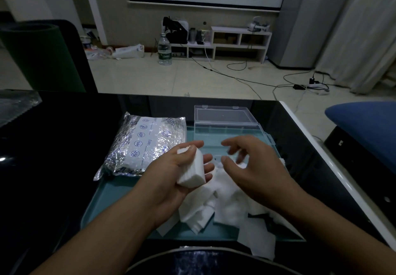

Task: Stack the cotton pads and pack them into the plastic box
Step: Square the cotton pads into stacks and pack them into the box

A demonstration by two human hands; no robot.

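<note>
White cotton pads (225, 202) lie loose in a heap at frame centre-bottom on a teal tray (111, 197), which sits on the black glossy worktop (53, 157). Left hand (171, 180) grips a neat stack of pads (191, 170), thumb on top, fingers (206, 168) curled under. Right hand (252, 165) hovers over the heap, fingers spread and slightly bent, holding nothing. Clear plastic box (227, 122) stands open just above the hands. Foil pouch (143, 144) lies left of the box.
</note>
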